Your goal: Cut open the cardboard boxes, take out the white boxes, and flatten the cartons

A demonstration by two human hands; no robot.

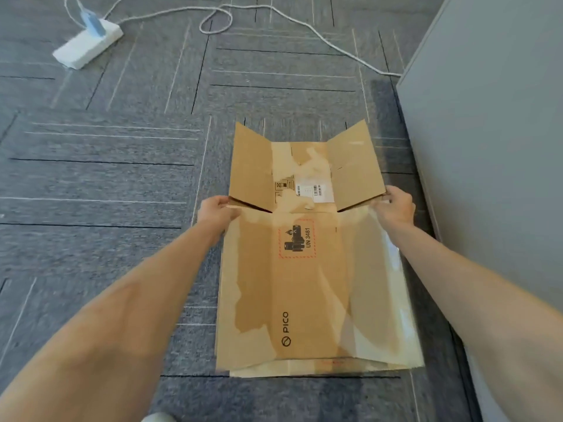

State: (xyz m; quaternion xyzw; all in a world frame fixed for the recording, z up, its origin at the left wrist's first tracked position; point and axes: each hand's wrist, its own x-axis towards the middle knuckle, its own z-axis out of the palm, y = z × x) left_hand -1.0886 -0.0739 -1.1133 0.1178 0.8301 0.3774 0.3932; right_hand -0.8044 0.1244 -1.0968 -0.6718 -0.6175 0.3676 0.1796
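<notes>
Head view shows a flattened brown cardboard carton point(304, 284), printed with a black logo and a red-bordered battery label, lying on the grey patterned carpet floor point(122, 178). The left hand point(217, 208) has its fingers curled round the carton's left edge where the far flaps hinge. The right hand point(396, 204) pinches the opposite edge at the same height. The two far flaps point(249, 166) stand slightly raised and splayed.

This carton looks cut open, emptied and nearly collapsed; what seems left for it is pressing those flaps flat. A pale layer point(320, 368) shows under its near edge, and I cannot tell whether that is another carton or loose tape film. No white boxes, unopened cartons or cutter are in view, so overall progress cannot be judged. A white power strip point(88, 45) with its white cable point(274, 10) lies well apart, and a grey cabinet point(493, 147) stands to the right.
</notes>
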